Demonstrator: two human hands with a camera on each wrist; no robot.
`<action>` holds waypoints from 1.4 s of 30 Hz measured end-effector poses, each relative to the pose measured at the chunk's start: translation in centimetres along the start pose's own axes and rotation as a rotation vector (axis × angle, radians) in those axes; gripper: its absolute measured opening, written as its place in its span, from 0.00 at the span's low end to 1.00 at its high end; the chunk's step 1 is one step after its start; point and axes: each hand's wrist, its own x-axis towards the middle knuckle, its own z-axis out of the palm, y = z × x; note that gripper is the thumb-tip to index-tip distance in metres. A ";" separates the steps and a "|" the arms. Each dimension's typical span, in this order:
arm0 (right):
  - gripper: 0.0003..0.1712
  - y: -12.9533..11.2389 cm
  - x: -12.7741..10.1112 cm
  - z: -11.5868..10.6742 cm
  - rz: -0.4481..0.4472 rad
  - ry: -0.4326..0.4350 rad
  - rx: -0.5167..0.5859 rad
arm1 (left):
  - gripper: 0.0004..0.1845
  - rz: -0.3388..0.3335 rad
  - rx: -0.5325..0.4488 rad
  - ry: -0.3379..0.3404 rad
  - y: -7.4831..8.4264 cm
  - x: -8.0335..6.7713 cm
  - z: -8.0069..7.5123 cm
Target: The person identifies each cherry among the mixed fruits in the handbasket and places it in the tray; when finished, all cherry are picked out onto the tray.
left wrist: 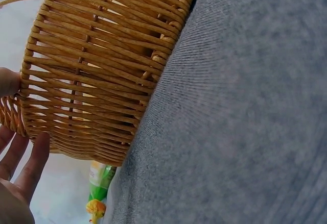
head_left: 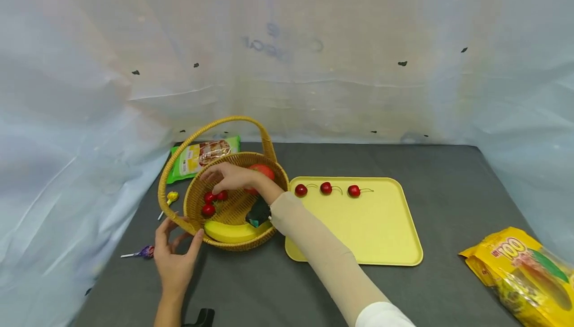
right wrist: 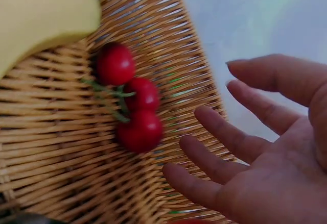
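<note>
A wicker basket [head_left: 237, 244] with a tall handle stands at the left of the dark table. Inside lie three red cherries [head_left: 208, 198], a banana [head_left: 230, 231], a red round fruit [head_left: 263, 171] and a dark object [head_left: 259, 212]. My right hand [head_left: 226, 177] reaches into the basket, fingers loosely spread just above the cherries [right wrist: 134, 101], holding nothing. In the right wrist view the palm [right wrist: 245, 147] is open beside them. My left hand [head_left: 175, 252] touches the basket's near-left wall [left wrist: 102, 66] with thumb and straight fingers [left wrist: 30, 157].
A yellow tray [head_left: 367, 232] right of the basket carries three cherries [head_left: 326, 188] in a row along its far edge. A green snack pack [head_left: 204, 155] lies behind the basket, two lollipops [head_left: 143, 252] to its left, a yellow bag [head_left: 524, 274] at the near right. Plastic sheeting surrounds the table.
</note>
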 end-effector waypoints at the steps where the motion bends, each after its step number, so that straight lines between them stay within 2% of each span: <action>1: 0.28 0.3 0.1 0.1 0.027 0.009 0.009 | 0.38 0.003 -0.006 0.000 0.1 0.0 0.1; 9: 0.33 1.4 0.4 0.8 0.137 -0.016 0.038 | 0.37 0.024 -0.034 0.003 1.9 0.4 0.6; 15: 0.36 1.6 0.3 1.4 0.197 -0.032 0.169 | 0.38 0.030 -0.033 0.004 1.4 0.3 0.6; 20: 0.36 1.7 0.4 1.8 0.236 -0.062 0.261 | 0.36 0.036 -0.035 -0.006 2.5 0.5 0.7; 24: 0.30 1.9 0.4 1.8 0.210 -0.102 0.245 | 0.35 0.041 -0.041 -0.007 2.7 0.5 0.8; 29: 0.17 2.0 0.2 1.8 0.130 -0.188 0.131 | 0.37 0.035 -0.050 -0.003 1.2 0.2 0.8; 32: 0.12 1.9 0.1 1.9 0.106 -0.223 0.113 | 0.38 0.041 -0.049 -0.006 0.4 0.1 0.7; 35: 0.12 1.5 0.1 1.7 0.084 -0.236 0.161 | 0.37 0.050 -0.055 -0.008 0.3 0.4 0.6; 39: 0.16 0.8 -0.3 1.1 0.050 -0.254 0.216 | 0.36 0.042 -0.060 -0.001 1.2 0.6 0.6; 42: 0.20 0.8 -0.5 1.2 0.075 -0.337 0.227 | 0.36 0.037 -0.048 0.003 1.5 0.5 0.5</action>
